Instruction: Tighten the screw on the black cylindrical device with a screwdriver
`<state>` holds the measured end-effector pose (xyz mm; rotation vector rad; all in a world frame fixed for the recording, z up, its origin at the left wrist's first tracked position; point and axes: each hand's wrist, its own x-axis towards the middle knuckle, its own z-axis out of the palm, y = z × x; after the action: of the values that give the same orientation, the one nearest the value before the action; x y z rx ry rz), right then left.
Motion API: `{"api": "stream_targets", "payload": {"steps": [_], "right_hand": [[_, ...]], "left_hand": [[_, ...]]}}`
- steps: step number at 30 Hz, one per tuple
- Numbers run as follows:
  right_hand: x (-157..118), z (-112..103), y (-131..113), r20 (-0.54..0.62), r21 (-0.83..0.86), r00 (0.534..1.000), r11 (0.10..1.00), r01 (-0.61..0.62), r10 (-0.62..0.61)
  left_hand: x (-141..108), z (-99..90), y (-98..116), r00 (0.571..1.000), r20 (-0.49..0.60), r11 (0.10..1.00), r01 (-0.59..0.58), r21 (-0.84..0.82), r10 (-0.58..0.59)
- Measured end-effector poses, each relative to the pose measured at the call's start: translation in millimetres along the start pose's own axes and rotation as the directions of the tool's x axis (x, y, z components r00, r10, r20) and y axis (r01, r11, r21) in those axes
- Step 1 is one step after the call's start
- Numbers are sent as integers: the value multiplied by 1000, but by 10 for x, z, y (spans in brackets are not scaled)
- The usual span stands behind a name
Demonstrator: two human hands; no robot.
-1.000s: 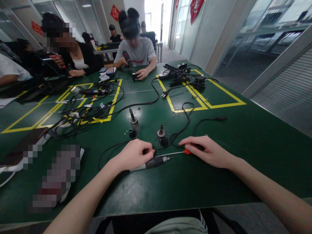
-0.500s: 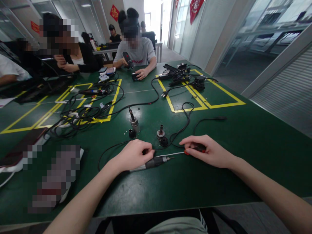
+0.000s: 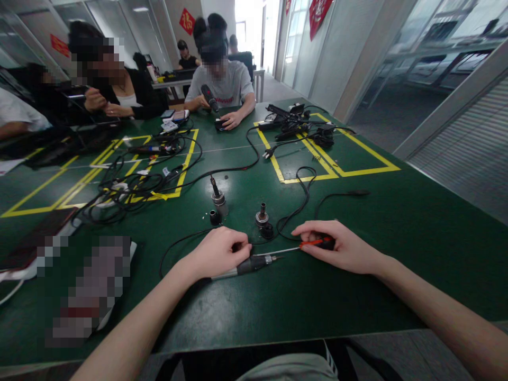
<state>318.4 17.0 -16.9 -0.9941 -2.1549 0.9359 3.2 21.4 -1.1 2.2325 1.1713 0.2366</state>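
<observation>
My right hand point(image 3: 349, 246) is closed around the red and black handle of a screwdriver point(image 3: 317, 242). Its thin metal shaft points left, and the tip disappears at the fingers of my left hand point(image 3: 220, 251). That hand rests on the table with fingers curled in; what they grip is hidden. Just below it lies a grey and black pen-shaped tool point(image 3: 252, 264) with a narrow metal tip, pointing right. Beyond the hands stand two metal parts: a taller one point(image 3: 217, 196) with a shaft and a shorter one point(image 3: 262, 216). Beside them sit a black collar point(image 3: 215, 217) and a black ring point(image 3: 267, 230).
Black cables point(image 3: 146, 182) tangle within yellow tape at left, and a pile of black devices point(image 3: 288, 121) lies at the back right. A thin cord point(image 3: 305, 196) runs past the metal parts. Across the green table point(image 3: 301, 301), a co-worker holds a power drill point(image 3: 209, 98).
The fingers of my right hand have shifted on the screwdriver, so more of its red handle shows. My left hand has stayed put. A co-worker at left has moved a hand slightly.
</observation>
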Motion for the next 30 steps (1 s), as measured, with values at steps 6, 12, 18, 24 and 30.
{"api": "stream_targets", "payload": {"steps": [6,12,18,24,30], "right_hand": [[8,0,31,40,-98,999,995,31,-27],[7,-14,24,40,-78,998,996,41,-38],[-10,-21,15,1,-10,1000,1000,19,-19],[-4,-18,5,19,-36,999,999,34,-33],[-4,-27,19,56,-56,998,998,-8,11]], "left_hand": [[-4,-6,16,1000,-4,1000,-1,17,1],[-11,-10,19,1000,-3,1000,0,21,0],[-8,-5,10,1000,-9,1000,-8,14,8],[-3,5,4,1000,-12,1000,-13,20,13],[-9,-8,11,1000,-4,1000,-4,19,4]]}}
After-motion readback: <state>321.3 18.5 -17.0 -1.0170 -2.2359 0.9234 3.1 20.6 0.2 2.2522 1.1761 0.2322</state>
